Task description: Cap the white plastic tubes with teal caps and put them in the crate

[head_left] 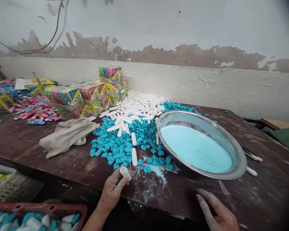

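A small white plastic bottle is gripped between the thumb and fingers of my left hand, its uncapped neck pointing up. Just beyond that hand spreads a heap of teal caps, with loose white bottles piled behind and over it. My right hand is at the table's front edge, thumb and fingers apart, and I see nothing in it. Whitish dust marks its fingers. Beyond it sits a wide metal basin containing pale blue powder.
A cloth lies left of the caps. Display boxes are stacked behind it, beside pink and blue tubes. At lower left, a red crate holds capped bottles. Spilled powder marks the dark table. A black-and-white tool lies right of the basin.
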Demonstrator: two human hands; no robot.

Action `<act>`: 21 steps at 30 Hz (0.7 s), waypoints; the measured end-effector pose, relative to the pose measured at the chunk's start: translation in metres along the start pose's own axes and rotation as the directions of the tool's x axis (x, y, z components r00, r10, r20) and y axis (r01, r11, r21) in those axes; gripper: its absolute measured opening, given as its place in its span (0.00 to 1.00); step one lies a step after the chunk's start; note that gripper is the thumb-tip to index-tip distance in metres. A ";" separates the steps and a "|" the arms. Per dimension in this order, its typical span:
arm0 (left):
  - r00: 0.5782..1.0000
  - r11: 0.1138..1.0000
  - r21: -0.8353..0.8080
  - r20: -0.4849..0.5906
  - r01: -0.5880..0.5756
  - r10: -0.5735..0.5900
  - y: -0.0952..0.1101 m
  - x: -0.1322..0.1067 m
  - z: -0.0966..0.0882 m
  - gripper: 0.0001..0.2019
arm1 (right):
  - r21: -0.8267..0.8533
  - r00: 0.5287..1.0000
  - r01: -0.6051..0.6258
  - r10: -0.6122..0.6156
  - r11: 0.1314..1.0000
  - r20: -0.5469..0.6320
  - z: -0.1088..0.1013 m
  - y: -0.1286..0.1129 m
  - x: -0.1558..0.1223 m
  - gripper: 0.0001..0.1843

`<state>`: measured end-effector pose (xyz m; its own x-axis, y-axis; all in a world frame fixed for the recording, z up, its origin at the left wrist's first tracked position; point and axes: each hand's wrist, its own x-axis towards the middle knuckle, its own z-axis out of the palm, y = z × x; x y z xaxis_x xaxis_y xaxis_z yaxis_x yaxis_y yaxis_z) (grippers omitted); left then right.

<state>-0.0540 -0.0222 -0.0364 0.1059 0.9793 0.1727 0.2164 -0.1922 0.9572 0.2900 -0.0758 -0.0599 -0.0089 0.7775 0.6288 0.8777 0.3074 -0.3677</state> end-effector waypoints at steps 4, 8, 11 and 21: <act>1.000 1.000 -0.026 0.003 0.006 -0.006 0.000 0.000 0.001 0.13 | 0.193 0.953 0.180 -0.220 0.965 0.208 0.011 -0.045 0.047 0.13; 1.000 0.999 -0.047 -0.018 0.006 -0.007 -0.003 -0.001 0.001 0.13 | 0.258 0.862 0.126 -0.234 0.958 0.450 0.047 -0.084 0.101 0.15; 1.000 0.997 -0.076 -0.004 0.002 -0.003 -0.005 -0.001 0.001 0.13 | 0.140 0.796 0.117 -0.177 0.983 0.578 0.078 -0.101 0.132 0.14; 1.000 0.997 -0.075 -0.005 -0.026 0.025 -0.002 0.001 -0.001 0.11 | -0.222 0.770 0.196 -0.010 0.955 0.639 0.137 -0.125 0.183 0.10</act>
<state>-0.0558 -0.0211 -0.0380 0.1065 0.9744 0.1981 0.1403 -0.2119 0.9672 0.1130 0.1033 0.0070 -0.3213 0.9457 0.0500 0.9429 0.3244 -0.0761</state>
